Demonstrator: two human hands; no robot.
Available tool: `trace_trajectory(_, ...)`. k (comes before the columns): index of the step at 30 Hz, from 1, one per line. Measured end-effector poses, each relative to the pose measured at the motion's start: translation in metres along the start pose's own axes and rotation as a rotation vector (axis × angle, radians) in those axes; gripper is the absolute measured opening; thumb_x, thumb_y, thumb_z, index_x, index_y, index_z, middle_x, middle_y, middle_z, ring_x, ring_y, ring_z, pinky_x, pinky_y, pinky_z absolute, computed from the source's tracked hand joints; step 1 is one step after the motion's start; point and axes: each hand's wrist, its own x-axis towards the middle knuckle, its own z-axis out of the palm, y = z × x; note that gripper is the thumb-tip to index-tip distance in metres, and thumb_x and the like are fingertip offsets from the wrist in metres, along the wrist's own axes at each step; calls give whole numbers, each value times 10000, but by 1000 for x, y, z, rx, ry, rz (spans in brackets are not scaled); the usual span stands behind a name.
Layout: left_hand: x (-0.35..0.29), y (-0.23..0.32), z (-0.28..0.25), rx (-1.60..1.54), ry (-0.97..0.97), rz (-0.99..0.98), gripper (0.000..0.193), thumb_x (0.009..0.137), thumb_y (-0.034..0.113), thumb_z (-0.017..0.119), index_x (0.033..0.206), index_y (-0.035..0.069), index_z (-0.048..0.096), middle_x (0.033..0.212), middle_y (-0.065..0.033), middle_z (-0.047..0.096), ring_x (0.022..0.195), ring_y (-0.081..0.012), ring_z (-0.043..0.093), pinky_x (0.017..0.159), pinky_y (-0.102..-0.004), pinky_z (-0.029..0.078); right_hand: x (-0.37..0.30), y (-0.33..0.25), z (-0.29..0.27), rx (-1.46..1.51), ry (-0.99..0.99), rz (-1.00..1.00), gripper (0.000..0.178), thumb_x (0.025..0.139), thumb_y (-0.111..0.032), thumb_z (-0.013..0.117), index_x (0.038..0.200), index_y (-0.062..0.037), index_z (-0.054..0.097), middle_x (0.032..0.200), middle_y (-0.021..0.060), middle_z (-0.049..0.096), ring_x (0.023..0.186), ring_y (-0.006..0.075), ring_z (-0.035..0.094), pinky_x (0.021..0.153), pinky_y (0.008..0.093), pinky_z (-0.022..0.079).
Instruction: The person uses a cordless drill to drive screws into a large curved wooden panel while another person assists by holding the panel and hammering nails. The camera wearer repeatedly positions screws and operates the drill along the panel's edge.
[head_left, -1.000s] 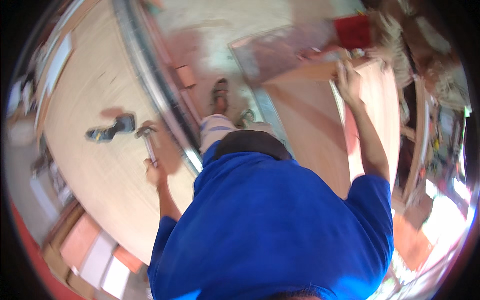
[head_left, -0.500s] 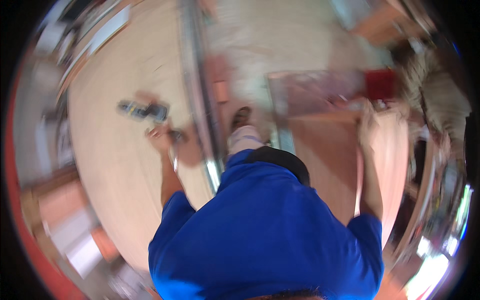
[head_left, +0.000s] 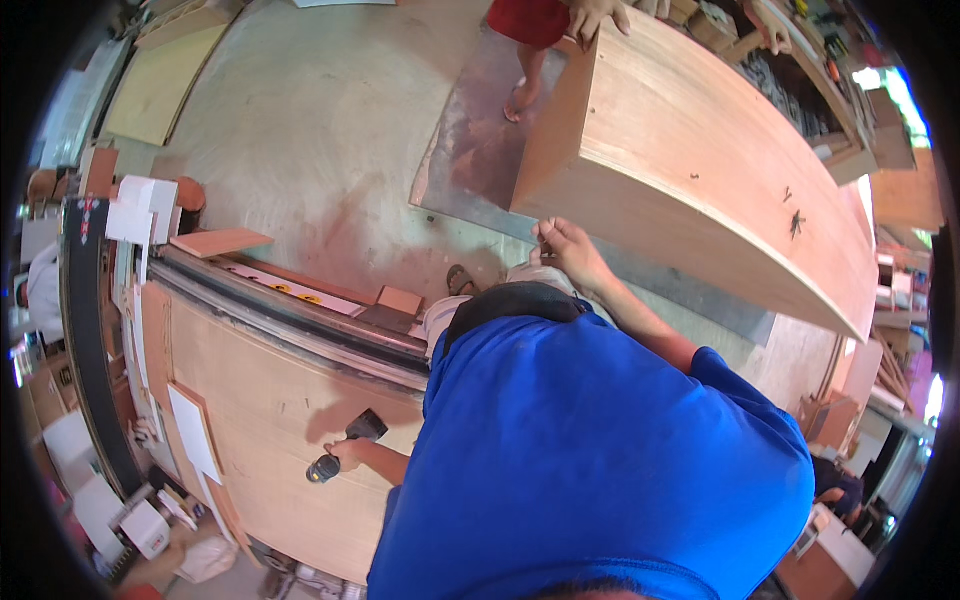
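Observation:
At the lower left, my left hand is closed around a dark cordless drill, above a pale wood panel. The drill's round front end points away to the left. My right hand is in the middle of the view, beside the near corner of a large wooden box. Its fingers are curled together, and what they hold, if anything, is too small to make out. Dark screws lie in a small pile on the box, with a few loose ones around.
Another person's hand rests on the box's far corner. A dark sheet lies on the floor beneath the box. A metal rail edges the panel. White and wooden offcuts lie on the panel's left side.
The view has swung round. The wooden box now fills the upper right, and the panel with my left hand and drill lies at the lower left. My right hand is nearer my body.

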Motion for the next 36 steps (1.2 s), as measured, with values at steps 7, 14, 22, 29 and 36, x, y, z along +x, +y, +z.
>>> trace_trajectory(7, -129, 97, 41, -168, -1058, 33, 347, 862, 152, 725, 1162, -18, 691, 970, -32, 635, 794, -158, 562, 680, -297, 461, -3, -41, 5, 80, -72, -19, 275, 1048, -297, 570, 1143, -42, 613, 937, 16, 625, 865, 118, 641, 836, 299, 554)
trace_trajectory(14, -312, 185, 51, -168, -1821, 358, 352, 891, 43, 684, 1223, -21, 584, 994, -73, 683, 782, -106, 607, 673, -265, 501, -1, -90, -7, 372, -124, -147, 185, 1069, -275, 518, 1096, -101, 573, 961, -2, 614, 908, 119, 627, 846, 310, 553)
trace_trajectory(22, -457, 291, -4, -234, -2438, 575, 457, 869, -18, 667, 1288, -10, 484, 1043, -150, 715, 711, -116, 633, 678, -270, 530, -8, -124, -55, 527, -4, -302, 268, 1087, -331, 466, 1020, -106, 596, 880, -44, 540, 782, 80, 498, 741, 253, 451)
trace_trajectory(29, -503, 339, -20, -129, -2514, 918, 589, 754, 51, 768, 1301, -32, 564, 1311, -166, 586, 1168, -227, 600, 1001, -372, 474, 4, -147, -83, 726, 34, -365, 252, 1070, -272, 523, 1043, -52, 643, 837, -16, 571, 708, 61, 485, 655, 231, 460)
trace_trajectory(36, -539, 372, -24, -327, -2728, 1048, 617, 722, 30, 793, 1295, -32, 574, 1269, -160, 620, 1129, -230, 632, 965, -348, 497, 16, -157, -75, 878, 3, -382, 235, 1034, -288, 597, 982, -59, 611, 822, 11, 607, 607, 52, 439, 584, 236, 442)
